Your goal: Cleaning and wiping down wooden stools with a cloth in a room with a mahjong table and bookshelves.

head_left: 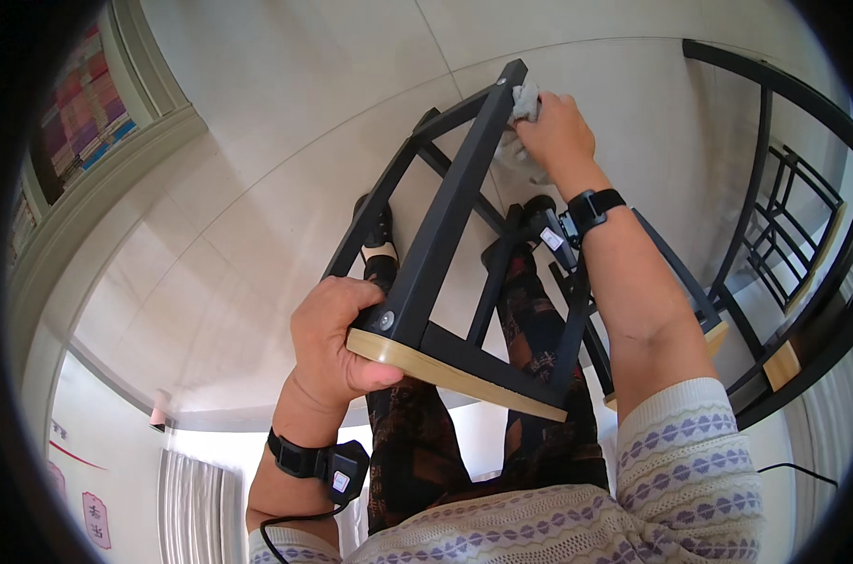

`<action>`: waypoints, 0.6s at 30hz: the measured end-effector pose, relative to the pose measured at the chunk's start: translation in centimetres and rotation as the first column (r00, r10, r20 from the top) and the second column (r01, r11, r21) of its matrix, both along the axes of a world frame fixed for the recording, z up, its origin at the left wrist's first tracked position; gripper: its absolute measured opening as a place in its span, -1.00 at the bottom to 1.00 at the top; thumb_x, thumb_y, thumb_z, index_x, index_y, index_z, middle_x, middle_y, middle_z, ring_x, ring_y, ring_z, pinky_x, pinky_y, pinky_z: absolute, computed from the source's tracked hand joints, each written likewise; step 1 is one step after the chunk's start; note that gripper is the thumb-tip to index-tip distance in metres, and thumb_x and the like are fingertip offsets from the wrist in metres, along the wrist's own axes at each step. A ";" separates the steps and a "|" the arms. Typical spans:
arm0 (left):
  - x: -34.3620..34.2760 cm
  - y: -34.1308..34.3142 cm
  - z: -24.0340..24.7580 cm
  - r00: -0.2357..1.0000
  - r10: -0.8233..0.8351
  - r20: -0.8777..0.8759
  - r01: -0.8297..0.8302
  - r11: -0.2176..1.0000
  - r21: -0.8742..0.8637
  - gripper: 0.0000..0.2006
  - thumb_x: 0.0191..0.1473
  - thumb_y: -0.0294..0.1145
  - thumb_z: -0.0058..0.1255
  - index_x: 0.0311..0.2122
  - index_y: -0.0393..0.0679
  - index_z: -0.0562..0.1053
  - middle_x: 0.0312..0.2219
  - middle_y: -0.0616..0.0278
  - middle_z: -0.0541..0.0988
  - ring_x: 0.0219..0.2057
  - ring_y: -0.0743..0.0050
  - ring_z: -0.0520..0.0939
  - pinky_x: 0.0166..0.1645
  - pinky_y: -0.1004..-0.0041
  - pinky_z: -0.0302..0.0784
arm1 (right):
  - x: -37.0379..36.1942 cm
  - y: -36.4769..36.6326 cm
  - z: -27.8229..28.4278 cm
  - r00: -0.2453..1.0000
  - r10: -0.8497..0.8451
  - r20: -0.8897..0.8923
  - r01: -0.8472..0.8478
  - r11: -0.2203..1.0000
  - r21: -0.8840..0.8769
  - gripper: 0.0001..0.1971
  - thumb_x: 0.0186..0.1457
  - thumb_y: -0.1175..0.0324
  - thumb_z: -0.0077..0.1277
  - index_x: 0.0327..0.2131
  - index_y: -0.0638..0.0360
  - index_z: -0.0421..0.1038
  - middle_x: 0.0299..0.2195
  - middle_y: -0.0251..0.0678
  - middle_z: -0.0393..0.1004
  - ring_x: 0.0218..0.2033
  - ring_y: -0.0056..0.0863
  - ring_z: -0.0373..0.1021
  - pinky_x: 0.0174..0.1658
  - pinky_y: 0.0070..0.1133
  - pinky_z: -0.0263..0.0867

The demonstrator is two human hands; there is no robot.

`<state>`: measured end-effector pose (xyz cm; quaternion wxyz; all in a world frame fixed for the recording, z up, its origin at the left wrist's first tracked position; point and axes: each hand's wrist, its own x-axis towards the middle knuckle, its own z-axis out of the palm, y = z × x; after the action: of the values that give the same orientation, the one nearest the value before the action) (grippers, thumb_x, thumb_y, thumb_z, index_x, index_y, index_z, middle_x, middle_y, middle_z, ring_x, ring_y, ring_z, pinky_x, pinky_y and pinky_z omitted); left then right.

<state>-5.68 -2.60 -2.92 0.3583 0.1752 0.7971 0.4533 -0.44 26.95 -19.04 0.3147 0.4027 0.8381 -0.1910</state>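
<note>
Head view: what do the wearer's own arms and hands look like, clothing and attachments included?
The left hand and right hand are ungloved. Each wrist wears a black strap carrying a dark device with a pale label; a black cable runs from the left device. The knit sleeves are whitish with purple diamond-patterned bands, leaving both forearms bare.

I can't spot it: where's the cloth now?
In the head view, the pale grey cloth is near the top, right of centre, in the right hand, against the end of a black stool leg.
</note>
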 end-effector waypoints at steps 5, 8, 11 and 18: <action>-0.4 0.0 -0.1 0.999 -0.034 -0.020 0.034 0.999 -0.011 -0.23 -0.29 0.52 -0.01 -0.47 -0.20 0.46 -0.60 0.16 0.44 -0.56 0.18 0.46 -0.44 0.38 0.37 | 5.1 0.4 -2.1 0.985 -0.078 -0.153 0.078 0.997 -0.009 -0.45 -0.09 0.04 0.14 0.00 -0.01 0.38 -0.07 -0.19 0.37 -0.03 -0.17 0.34 -0.09 -0.33 0.34; -0.5 0.5 -0.2 0.999 -0.042 -0.023 0.041 0.999 -0.007 -0.23 -0.29 0.51 0.00 -0.47 -0.20 0.46 -0.60 0.17 0.44 -0.57 0.19 0.46 -0.43 0.38 0.37 | 10.0 1.5 -1.7 0.996 -0.077 -0.050 0.075 0.997 -0.033 -0.45 -0.09 0.03 0.15 0.01 -0.05 0.37 -0.06 -0.19 0.37 -0.02 -0.17 0.34 -0.08 -0.33 0.34; -0.4 0.7 0.1 0.999 -0.027 -0.024 0.026 1.000 -0.016 -0.23 -0.29 0.51 0.00 -0.47 -0.20 0.46 -0.60 0.17 0.44 -0.56 0.19 0.46 -0.43 0.38 0.37 | 13.6 2.1 -1.0 0.992 -0.038 0.119 0.044 0.998 -0.052 -0.46 -0.07 0.03 0.14 0.01 -0.07 0.37 -0.05 -0.19 0.36 -0.04 -0.16 0.36 -0.07 -0.33 0.34; -0.2 0.2 0.3 1.000 -0.005 -0.019 0.004 0.999 -0.046 -0.20 -0.28 0.53 -0.02 -0.45 -0.24 0.46 -0.58 0.15 0.46 -0.54 0.20 0.47 -0.42 0.39 0.39 | 13.6 0.9 1.0 0.944 0.070 0.321 -0.055 0.997 -0.054 -0.55 0.03 0.08 0.06 -0.08 0.15 0.39 -0.08 -0.07 0.35 -0.09 -0.08 0.39 -0.08 -0.31 0.35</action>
<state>-5.88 -2.43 -2.60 0.3557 0.1731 0.8103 0.4324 13.14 27.87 -18.00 0.4623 0.3947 0.7832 -0.1308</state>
